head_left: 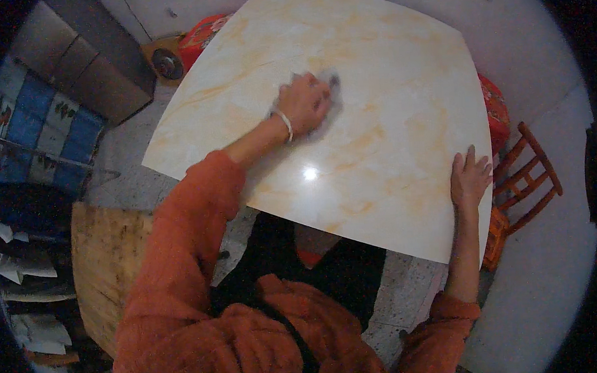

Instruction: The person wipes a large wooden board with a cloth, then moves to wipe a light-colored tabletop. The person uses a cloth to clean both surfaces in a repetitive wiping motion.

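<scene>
My left hand (303, 105), with a pale band at its wrist, is over the middle of a cream, marble-patterned tabletop (386, 62). It is smeared by motion, its fingers curled down towards the surface. A grey, blurred patch (335, 90) shows at its fingertips; whether this is a thing in the hand or partly shadow, I cannot make out. Flat on the tabletop near its right edge lies my right hand (470, 177), fingers spread and holding nothing.
Beyond the right edge stand a red-brown wooden chair (528, 176) and an orange crate (494, 241). A bare wooden board (108, 261) is at the lower left. Red patterned covers (202, 41) show past the far left edge, beside a grey cabinet (83, 56).
</scene>
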The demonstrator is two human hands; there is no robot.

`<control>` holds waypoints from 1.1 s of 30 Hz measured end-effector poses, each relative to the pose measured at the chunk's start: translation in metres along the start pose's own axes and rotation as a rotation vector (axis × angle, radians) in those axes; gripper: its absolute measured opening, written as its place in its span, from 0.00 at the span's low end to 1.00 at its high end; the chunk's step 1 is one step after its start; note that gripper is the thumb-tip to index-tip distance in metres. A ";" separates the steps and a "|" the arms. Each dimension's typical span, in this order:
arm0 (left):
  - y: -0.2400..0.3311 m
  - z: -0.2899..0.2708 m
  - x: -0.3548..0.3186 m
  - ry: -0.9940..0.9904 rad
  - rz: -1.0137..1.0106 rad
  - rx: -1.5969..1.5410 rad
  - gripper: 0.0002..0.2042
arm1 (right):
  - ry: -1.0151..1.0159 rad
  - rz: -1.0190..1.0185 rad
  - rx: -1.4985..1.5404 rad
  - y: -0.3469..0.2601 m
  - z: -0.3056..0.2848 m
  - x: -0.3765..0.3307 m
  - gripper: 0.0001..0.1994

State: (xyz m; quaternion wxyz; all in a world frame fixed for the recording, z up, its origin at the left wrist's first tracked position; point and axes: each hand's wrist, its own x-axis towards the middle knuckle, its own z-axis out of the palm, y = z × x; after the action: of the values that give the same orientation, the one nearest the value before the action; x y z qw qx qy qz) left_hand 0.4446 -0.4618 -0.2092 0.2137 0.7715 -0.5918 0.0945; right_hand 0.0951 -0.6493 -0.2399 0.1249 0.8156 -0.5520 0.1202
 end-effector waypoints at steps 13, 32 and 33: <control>-0.036 -0.061 -0.051 -0.112 -0.131 0.095 0.11 | -0.038 0.024 -0.032 -0.014 0.001 -0.009 0.29; 0.063 -0.057 -0.106 -0.261 0.494 -0.278 0.09 | 0.005 0.000 0.056 0.024 0.009 0.021 0.28; 0.046 -0.071 -0.114 -0.196 0.459 -0.268 0.07 | 0.010 -0.003 0.043 0.020 0.010 0.025 0.28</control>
State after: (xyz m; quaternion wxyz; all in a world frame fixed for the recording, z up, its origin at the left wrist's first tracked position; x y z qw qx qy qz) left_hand 0.3759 -0.3410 -0.1812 0.2286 0.5876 -0.7760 -0.0139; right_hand 0.0858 -0.6815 -0.2393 0.1101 0.8183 -0.5475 0.1359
